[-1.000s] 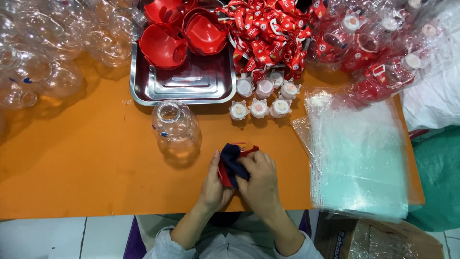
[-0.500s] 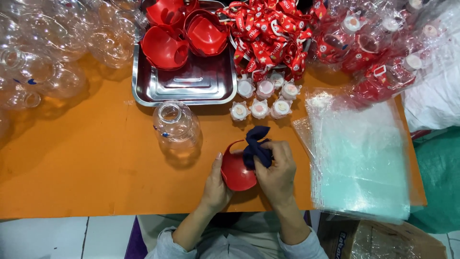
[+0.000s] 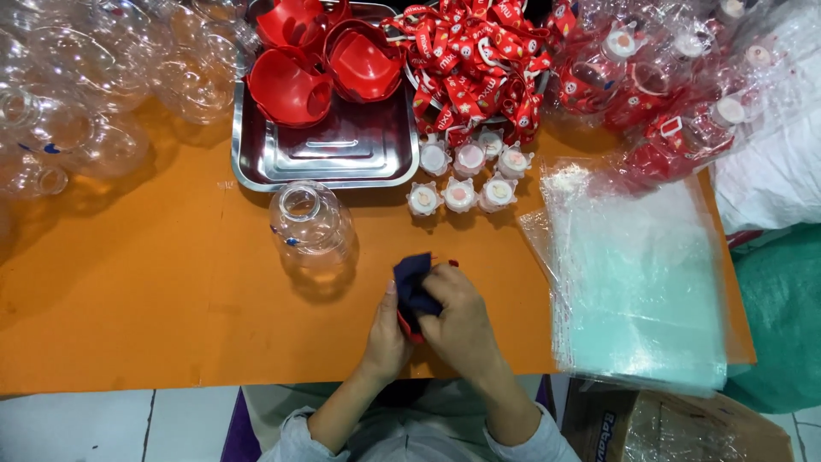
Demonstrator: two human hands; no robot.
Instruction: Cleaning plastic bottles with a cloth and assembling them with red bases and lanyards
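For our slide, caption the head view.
Both hands rub a dark blue cloth over a red piece on an orange table.

Bare forearms, light grey sleeves pushed up near elbows.

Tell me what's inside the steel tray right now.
Three red bowl-shaped pieces sit at the far end of the steel tray; its near half shows bare metal. Red printed straps overhang its right corner and hide whatever lies beneath.

Six white caps (image 3: 463,177) — three red bowls (image 3: 325,60)
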